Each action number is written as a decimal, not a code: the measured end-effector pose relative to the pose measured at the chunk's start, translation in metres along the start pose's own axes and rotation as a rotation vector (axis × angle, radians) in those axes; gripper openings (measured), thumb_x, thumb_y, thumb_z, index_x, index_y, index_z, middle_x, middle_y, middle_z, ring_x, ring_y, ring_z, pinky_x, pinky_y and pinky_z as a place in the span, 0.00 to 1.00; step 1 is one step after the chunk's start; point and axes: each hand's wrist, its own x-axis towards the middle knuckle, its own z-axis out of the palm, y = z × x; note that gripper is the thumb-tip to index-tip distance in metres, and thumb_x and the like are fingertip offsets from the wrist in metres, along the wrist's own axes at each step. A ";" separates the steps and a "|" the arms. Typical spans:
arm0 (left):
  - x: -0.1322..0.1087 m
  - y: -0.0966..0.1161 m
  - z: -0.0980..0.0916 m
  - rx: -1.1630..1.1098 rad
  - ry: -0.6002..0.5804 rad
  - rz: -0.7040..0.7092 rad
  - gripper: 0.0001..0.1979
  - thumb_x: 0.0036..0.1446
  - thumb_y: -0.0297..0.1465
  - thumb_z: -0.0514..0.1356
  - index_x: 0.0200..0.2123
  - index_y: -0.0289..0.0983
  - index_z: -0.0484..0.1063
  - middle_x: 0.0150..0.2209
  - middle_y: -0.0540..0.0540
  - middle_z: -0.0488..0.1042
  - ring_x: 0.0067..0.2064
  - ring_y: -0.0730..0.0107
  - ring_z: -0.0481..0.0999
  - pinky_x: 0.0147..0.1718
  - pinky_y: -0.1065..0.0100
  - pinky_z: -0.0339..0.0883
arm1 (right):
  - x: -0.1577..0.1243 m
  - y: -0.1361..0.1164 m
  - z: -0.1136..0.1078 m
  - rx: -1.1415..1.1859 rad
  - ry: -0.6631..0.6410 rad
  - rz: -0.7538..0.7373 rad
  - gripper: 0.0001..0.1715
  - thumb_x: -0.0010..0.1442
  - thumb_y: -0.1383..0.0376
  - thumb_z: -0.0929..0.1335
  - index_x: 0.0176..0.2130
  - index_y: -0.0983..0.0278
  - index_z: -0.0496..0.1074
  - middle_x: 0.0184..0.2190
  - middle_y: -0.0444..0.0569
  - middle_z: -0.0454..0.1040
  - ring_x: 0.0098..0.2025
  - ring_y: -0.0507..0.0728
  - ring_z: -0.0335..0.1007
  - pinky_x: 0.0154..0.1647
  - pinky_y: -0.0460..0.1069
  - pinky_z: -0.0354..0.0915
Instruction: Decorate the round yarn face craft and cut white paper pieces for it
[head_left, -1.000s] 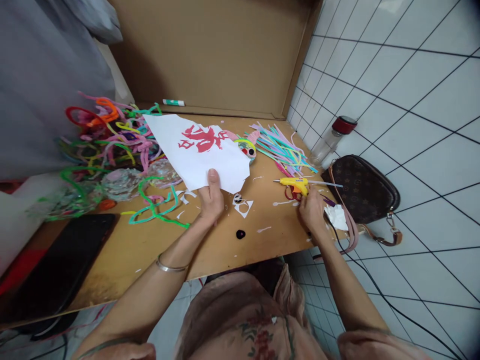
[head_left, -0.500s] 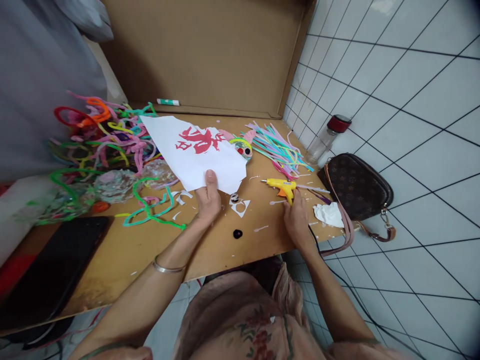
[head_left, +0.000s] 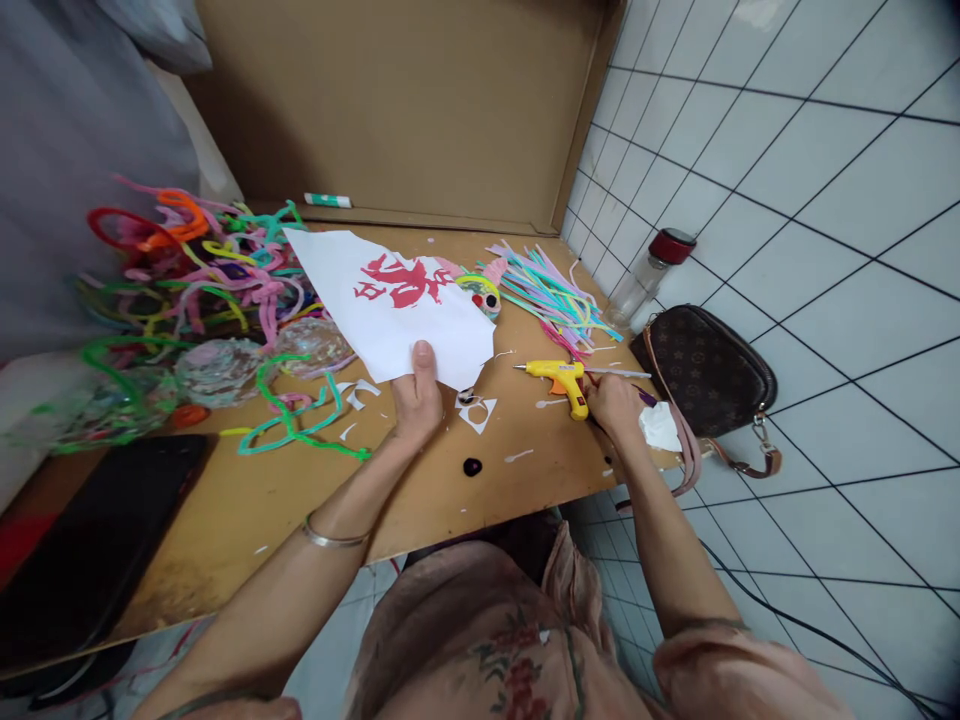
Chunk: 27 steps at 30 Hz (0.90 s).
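Note:
My left hand (head_left: 418, 400) pinches the lower edge of a white sheet of paper (head_left: 435, 345), thumb on top. Red printed marks run across the sheet, and its right edge is cut unevenly. My right hand (head_left: 616, 408) is closed low over the table, just right of a yellow glue gun (head_left: 556, 372) that lies with its nozzle to the left. Something purple (head_left: 646, 398) sticks out past that hand; what the fingers hold is hidden. Behind the paper's right edge sits a craft face (head_left: 484, 297) with pink ears. Ring-cut paper scraps (head_left: 478, 412) and a small black disc (head_left: 472, 467) lie nearer me.
Tangled pipe cleaners (head_left: 225, 270) heap at the left, with straight ones (head_left: 559, 290) at the back right. A black phone (head_left: 112, 540) lies front left. A glass bottle (head_left: 649, 275), brown handbag (head_left: 712, 360) and crumpled tissue (head_left: 660, 427) stand right. A glue stick (head_left: 328, 200) lies at the back.
My right hand has left the glue gun's handle and shifted right, towards the purple thing. The glue gun stays on the table, slightly turned. My left hand keeps the paper in place.

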 end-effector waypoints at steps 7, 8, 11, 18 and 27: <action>0.000 0.003 0.000 -0.015 0.000 0.000 0.37 0.62 0.55 0.55 0.60 0.31 0.70 0.62 0.30 0.70 0.72 0.57 0.57 0.72 0.64 0.45 | 0.016 -0.008 -0.004 -0.008 0.015 0.020 0.21 0.65 0.61 0.65 0.47 0.73 0.79 0.48 0.71 0.79 0.52 0.70 0.77 0.45 0.54 0.67; 0.000 0.003 0.000 -0.020 0.000 0.003 0.37 0.61 0.55 0.56 0.60 0.30 0.70 0.62 0.30 0.70 0.72 0.57 0.57 0.72 0.64 0.45 | 0.017 -0.009 -0.005 -0.012 0.027 0.026 0.22 0.64 0.61 0.66 0.48 0.74 0.78 0.49 0.72 0.78 0.52 0.71 0.76 0.45 0.55 0.67; 0.001 0.005 0.001 -0.034 -0.002 0.003 0.37 0.61 0.55 0.56 0.60 0.30 0.69 0.62 0.29 0.70 0.72 0.56 0.56 0.72 0.63 0.45 | 0.022 -0.007 -0.009 0.008 0.095 0.057 0.23 0.64 0.65 0.65 0.53 0.77 0.74 0.48 0.73 0.78 0.50 0.70 0.77 0.45 0.55 0.67; 0.001 0.008 0.001 -0.023 0.004 0.005 0.37 0.62 0.55 0.54 0.60 0.30 0.69 0.64 0.30 0.68 0.72 0.55 0.57 0.72 0.61 0.46 | 0.030 0.010 -0.024 0.256 0.357 0.061 0.22 0.63 0.72 0.58 0.49 0.72 0.75 0.44 0.66 0.78 0.47 0.67 0.75 0.48 0.56 0.65; 0.004 0.006 0.000 -0.049 0.024 0.005 0.35 0.63 0.54 0.55 0.60 0.34 0.71 0.63 0.34 0.70 0.72 0.56 0.56 0.72 0.60 0.44 | -0.029 0.013 -0.046 0.398 0.660 -0.261 0.19 0.65 0.64 0.61 0.47 0.66 0.77 0.41 0.57 0.71 0.39 0.61 0.71 0.43 0.56 0.66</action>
